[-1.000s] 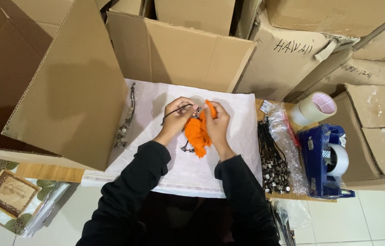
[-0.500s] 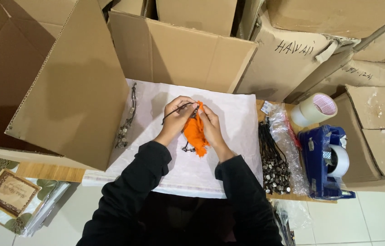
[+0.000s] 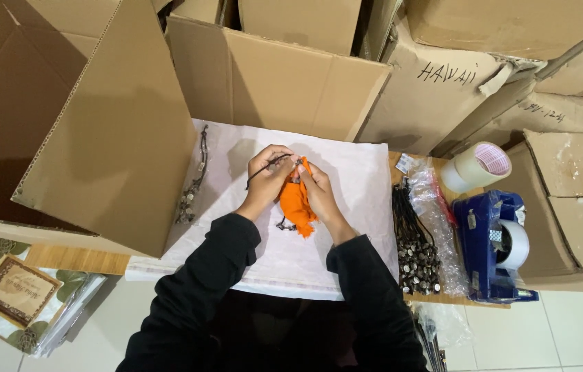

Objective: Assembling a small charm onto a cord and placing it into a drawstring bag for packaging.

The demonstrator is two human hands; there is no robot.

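Since a second ago the right hand (image 3: 318,191) has closed in from the side onto the orange pouch (image 3: 296,200), so that less of the orange cloth shows and the two hands now meet at its top. The left hand (image 3: 269,178) has hardly shifted.

Both forearms come up from the bottom of the view in black sleeves and angle inward, the wrists close together over the white cloth (image 3: 360,179) spread on the bench (image 3: 78,260). The left hand is curled, its fingertips pinching a thin dark cord (image 3: 264,171) that runs from the thumb side down and away to the left. The right hand lies along the pouch's right edge, fingers bent and gripping the cloth at its top end, touching the left hand's fingertips there.

The pouch sits between the two hands, its long axis running from the fingertips back toward the wrists, the gathered end pointing away from the person. A small dark bit of cord hangs at its lower left edge.

Left of the left hand, well apart, a string of beads (image 3: 193,186) lies along the white cloth beside a big cardboard flap (image 3: 116,131). Right of the right hand lies a bundle of dark cords with metal ends (image 3: 414,241) beside a clear plastic bag (image 3: 440,227), then a blue tape dispenser (image 3: 488,241) and a roll of tape (image 3: 476,165).
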